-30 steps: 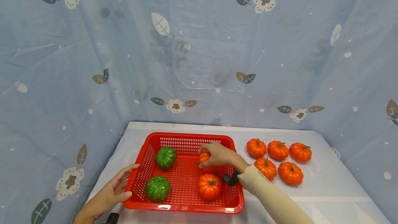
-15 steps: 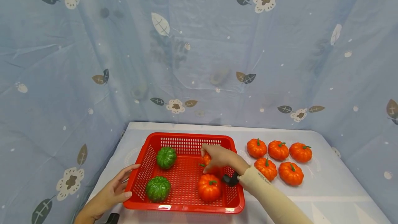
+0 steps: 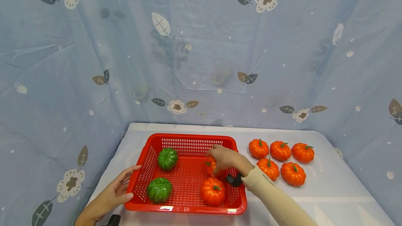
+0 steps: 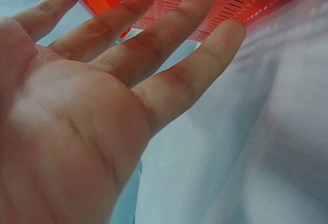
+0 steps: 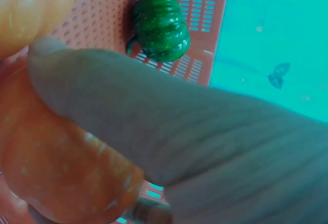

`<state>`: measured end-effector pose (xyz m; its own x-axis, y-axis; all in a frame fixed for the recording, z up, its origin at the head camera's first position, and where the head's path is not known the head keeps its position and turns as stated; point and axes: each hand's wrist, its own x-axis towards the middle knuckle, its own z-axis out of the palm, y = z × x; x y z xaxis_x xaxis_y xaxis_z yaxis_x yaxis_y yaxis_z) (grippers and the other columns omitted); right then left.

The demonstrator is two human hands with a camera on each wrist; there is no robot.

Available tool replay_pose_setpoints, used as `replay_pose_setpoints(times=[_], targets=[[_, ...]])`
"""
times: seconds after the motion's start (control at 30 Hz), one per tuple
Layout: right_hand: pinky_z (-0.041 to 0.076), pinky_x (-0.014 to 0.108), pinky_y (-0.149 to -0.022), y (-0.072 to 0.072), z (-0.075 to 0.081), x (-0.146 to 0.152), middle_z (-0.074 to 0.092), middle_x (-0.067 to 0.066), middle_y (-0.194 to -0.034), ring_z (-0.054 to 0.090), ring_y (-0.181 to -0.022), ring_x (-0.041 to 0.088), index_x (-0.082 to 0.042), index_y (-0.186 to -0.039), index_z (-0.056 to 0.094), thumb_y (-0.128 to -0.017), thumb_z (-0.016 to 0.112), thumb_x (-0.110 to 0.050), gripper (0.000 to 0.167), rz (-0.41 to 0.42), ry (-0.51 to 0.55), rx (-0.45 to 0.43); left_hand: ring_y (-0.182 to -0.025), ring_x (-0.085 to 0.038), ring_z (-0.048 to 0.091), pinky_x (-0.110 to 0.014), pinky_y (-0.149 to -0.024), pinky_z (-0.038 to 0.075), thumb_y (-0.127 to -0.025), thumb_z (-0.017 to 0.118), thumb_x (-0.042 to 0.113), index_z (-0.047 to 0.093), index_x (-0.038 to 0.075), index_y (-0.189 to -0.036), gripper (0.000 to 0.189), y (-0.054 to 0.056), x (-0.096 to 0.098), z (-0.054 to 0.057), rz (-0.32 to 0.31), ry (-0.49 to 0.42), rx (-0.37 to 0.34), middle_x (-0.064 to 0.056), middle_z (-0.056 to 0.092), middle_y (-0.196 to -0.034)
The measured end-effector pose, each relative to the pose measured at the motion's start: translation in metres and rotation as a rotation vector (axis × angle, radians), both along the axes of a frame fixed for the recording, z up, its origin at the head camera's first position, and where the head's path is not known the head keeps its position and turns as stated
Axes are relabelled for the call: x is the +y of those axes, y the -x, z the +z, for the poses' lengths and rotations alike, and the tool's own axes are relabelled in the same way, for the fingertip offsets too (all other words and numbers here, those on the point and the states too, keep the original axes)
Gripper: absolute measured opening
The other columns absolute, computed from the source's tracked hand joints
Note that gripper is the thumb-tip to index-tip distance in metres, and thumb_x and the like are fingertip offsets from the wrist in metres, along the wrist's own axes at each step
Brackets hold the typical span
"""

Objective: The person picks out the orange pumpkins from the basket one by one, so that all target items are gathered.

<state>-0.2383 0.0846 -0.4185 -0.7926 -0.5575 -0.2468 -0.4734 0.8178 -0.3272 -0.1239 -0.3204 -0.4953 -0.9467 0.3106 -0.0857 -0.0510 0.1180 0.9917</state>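
Note:
A red plastic basket [image 3: 185, 209] with slotted walls stands on the table. Inside, on its left side, are two green pumpkins, one at the back [image 3: 168, 158] and one at the front [image 3: 159, 190]. My right hand [image 3: 225, 159] reaches in from the right and grips an orange pumpkin [image 3: 211, 165], partly hidden under the fingers. Just in front of it sits another orange pumpkin [image 3: 213, 191]. In the right wrist view, my thumb [image 5: 128, 101] lies against the held pumpkin [image 5: 61, 167]. My left hand [image 3: 110, 196] rests at the basket's left rim, its fingers [image 4: 179, 85] fairly straight.
Several orange pumpkins stand in two rows on the table right of the basket, among them a front one [image 3: 293, 174] and a back one [image 3: 303, 152]. A blue patterned curtain [image 3: 201, 62] hangs behind and at both sides of the white table [image 3: 333, 187].
My right hand has shifted a little to the right inside the basket, taking the orange pumpkin with it. The front orange pumpkin has moved slightly right. My left hand has stayed in place.

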Motion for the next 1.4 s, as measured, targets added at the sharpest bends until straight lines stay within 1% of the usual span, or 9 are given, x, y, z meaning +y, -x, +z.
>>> replay_pose_setpoints(times=[0.07, 0.23, 0.53, 0.73, 0.8, 1.07, 1.17, 1.33, 1.4], targets=[[0.056, 0.039, -0.089, 0.001, -0.001, 0.000, 0.056, 0.003, -0.111, 0.056, -0.098, 0.020, -0.010, -0.125, 0.068, -0.071, 0.096, -0.026, 0.062, 0.003, 0.019, 0.017, -0.135, -0.045, 0.045, -0.044, -0.090, 0.059, -0.095, 0.064, 0.008, 0.029, 0.019, -0.160, 0.075, 0.000, -0.001, -0.001, -0.001, -0.005, 0.003, -0.028, 0.026, -0.158], [0.056, 0.039, -0.087, 0.003, -0.002, 0.001, 0.056, 0.001, -0.110, 0.057, -0.094, 0.019, -0.012, -0.123, 0.065, -0.073, 0.094, -0.033, 0.062, 0.014, 0.114, 0.086, -0.134, -0.045, 0.046, -0.044, -0.090, 0.059, -0.095, 0.064, 0.008, 0.028, 0.019, -0.160, 0.075, 0.000, -0.001, -0.002, -0.007, -0.011, 0.009, -0.029, 0.026, -0.158], [0.055, 0.037, -0.085, 0.005, 0.004, 0.004, 0.059, 0.002, -0.121, 0.058, -0.101, 0.018, -0.014, -0.132, 0.062, -0.075, 0.091, -0.045, 0.071, -0.008, 0.273, 0.140, -0.135, -0.045, 0.045, -0.043, -0.091, 0.059, -0.095, 0.065, 0.008, 0.029, 0.018, -0.160, 0.075, -0.001, 0.000, 0.001, -0.003, 0.002, 0.009, -0.029, 0.026, -0.158], [0.053, 0.040, -0.091, -0.001, 0.010, 0.009, 0.060, 0.003, -0.130, 0.059, -0.109, 0.019, -0.015, -0.134, 0.063, -0.077, 0.088, -0.048, 0.071, -0.019, 0.354, 0.159, -0.134, -0.046, 0.045, -0.043, -0.090, 0.059, -0.096, 0.064, 0.008, 0.028, 0.018, -0.160, 0.074, -0.002, -0.001, 0.002, -0.002, 0.007, 0.010, -0.029, 0.025, -0.158], [0.053, 0.041, -0.092, -0.004, 0.012, 0.011, 0.060, 0.003, -0.131, 0.058, -0.110, 0.019, -0.016, -0.136, 0.062, -0.078, 0.088, -0.048, 0.071, -0.030, 0.374, 0.152, -0.133, -0.045, 0.046, -0.043, -0.090, 0.059, -0.096, 0.064, 0.008, 0.028, 0.018, -0.160, 0.074, -0.002, 0.000, 0.001, 0.002, 0.009, 0.010, -0.029, 0.026, -0.158], [0.055, 0.034, -0.084, -0.006, 0.013, 0.025, 0.061, 0.000, -0.127, 0.058, -0.104, 0.015, -0.016, -0.137, 0.060, -0.079, 0.087, -0.049, 0.072, -0.037, 0.453, 0.160, -0.134, -0.046, 0.045, -0.044, -0.089, 0.059, -0.095, 0.065, 0.009, 0.028, 0.017, -0.160, 0.075, -0.001, 0.001, 0.000, 0.012, 0.014, 0.011, -0.029, 0.026, -0.158], [0.055, 0.035, -0.084, -0.008, 0.014, 0.030, 0.061, 0.000, -0.129, 0.058, -0.106, 0.016, -0.016, -0.137, 0.060, -0.079, 0.087, -0.050, 0.073, -0.052, 0.476, 0.165, -0.133, -0.040, 0.048, -0.043, -0.091, 0.059, -0.096, 0.065, 0.008, 0.028, 0.018, -0.160, 0.075, -0.001, 0.001, 0.000, 0.002, 0.004, 0.010, -0.029, 0.025, -0.158], [0.056, 0.035, -0.084, -0.013, 0.016, 0.037, 0.061, -0.002, -0.130, 0.059, -0.106, 0.016, -0.017, -0.139, 0.059, -0.078, 0.087, -0.052, 0.076, -0.082, 0.501, 0.165, -0.128, -0.017, 0.056, -0.039, -0.094, 0.057, -0.097, 0.063, 0.005, 0.026, 0.017, -0.161, 0.075, -0.001, -0.001, 0.000, -0.026, -0.017, 0.009, -0.029, 0.025, -0.158], [0.056, 0.034, -0.085, -0.014, 0.016, 0.040, 0.061, -0.003, -0.129, 0.060, -0.106, 0.015, -0.016, -0.139, 0.058, -0.078, 0.087, -0.051, 0.076, -0.085, 0.512, 0.162, -0.125, -0.012, 0.057, -0.038, -0.095, 0.057, -0.097, 0.063, 0.005, 0.026, 0.017, -0.161, 0.075, -0.001, -0.001, -0.001, -0.027, -0.014, 0.008, -0.028, 0.025, -0.158]])
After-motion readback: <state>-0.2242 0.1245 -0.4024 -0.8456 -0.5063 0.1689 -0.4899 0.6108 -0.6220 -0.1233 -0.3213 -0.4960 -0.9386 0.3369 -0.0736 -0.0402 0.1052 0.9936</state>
